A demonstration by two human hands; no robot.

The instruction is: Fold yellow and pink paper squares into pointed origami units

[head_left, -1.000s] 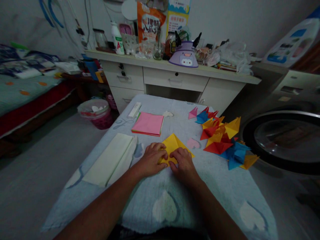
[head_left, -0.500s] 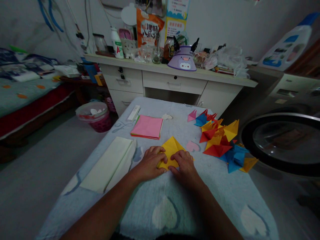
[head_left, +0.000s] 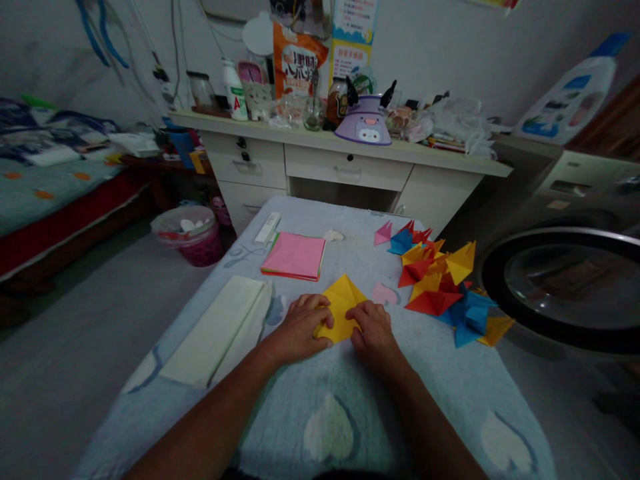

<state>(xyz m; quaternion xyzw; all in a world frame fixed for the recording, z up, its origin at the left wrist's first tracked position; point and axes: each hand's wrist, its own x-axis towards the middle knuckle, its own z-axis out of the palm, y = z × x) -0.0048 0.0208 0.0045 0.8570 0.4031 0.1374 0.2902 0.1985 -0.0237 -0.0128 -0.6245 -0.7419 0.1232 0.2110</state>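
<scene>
A yellow sheet of origami paper (head_left: 344, 300), folded with creases, lies on the cloth-covered table between my hands. My left hand (head_left: 303, 327) presses its left side with curled fingers, the thumb at the lower edge. On the opposite side my right hand (head_left: 374, 332) grips the right edge, thumb and fingers bent together; that corner is partly hidden. To the right lies a heap of folded paper pieces (head_left: 435, 273) in red, yellow, blue and pink. A stack of square paper (head_left: 296, 255), pink on top, sits beyond my left hand.
A folded pale cloth or sheet (head_left: 215, 330) lies left of my forearm. Near the far left edge is a small white box (head_left: 267, 228). A cluttered white desk (head_left: 350, 167) stands beyond the table, a washing machine (head_left: 575, 200) to the right, a bin (head_left: 195, 243) to the left.
My right hand has shifted slightly right across the yellow paper, toward its right edge. My left hand stays in place on the paper.
</scene>
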